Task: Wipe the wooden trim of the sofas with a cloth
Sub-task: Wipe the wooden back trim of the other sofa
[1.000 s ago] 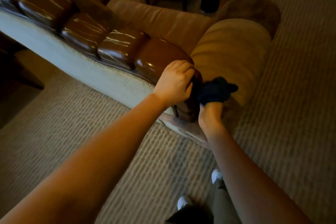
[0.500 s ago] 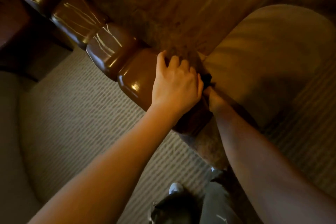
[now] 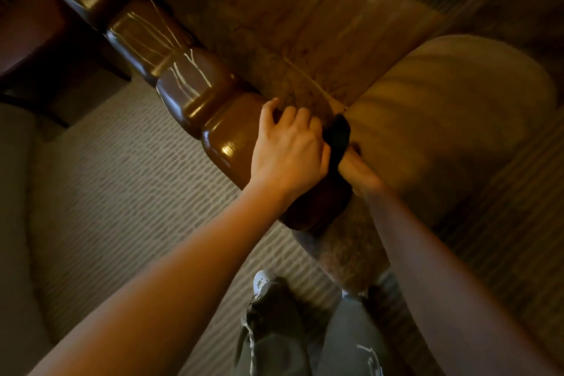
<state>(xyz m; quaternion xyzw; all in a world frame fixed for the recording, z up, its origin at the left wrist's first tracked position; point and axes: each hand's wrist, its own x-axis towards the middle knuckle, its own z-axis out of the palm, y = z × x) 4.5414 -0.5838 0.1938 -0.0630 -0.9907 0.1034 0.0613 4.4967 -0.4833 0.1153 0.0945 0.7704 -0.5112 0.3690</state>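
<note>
Now the person leans over the back corner of the sofa (image 3: 320, 24), both arms stretched down to it. Their left hand (image 3: 288, 151) lies on the rounded end of the glossy wooden trim (image 3: 195, 91), palm down, fingers bent over the top edge where the wood meets the brown upholstery; it seems to steady itself there more than hold anything. Just to the right of that hand, touching its knuckle side, the dark cloth (image 3: 337, 139) is bunched against the trim's end. The right hand (image 3: 358, 172) grips the cloth from below, its fingers wrapped into the fabric so that the cloth sticks up above them and presses into the narrow gap between the wood and the padded armrest (image 3: 451, 119). Most of the right hand sits in shadow, so how its fingers lie is hard to make out. Away from the left hand, the trim runs on in shiny lobed sections toward the upper left. Below both hands the pale patterned carpet (image 3: 122, 186) spreads out, and the person's grey trousers (image 3: 345, 345) and one light shoe (image 3: 262, 281) show near the sofa's foot.
</note>
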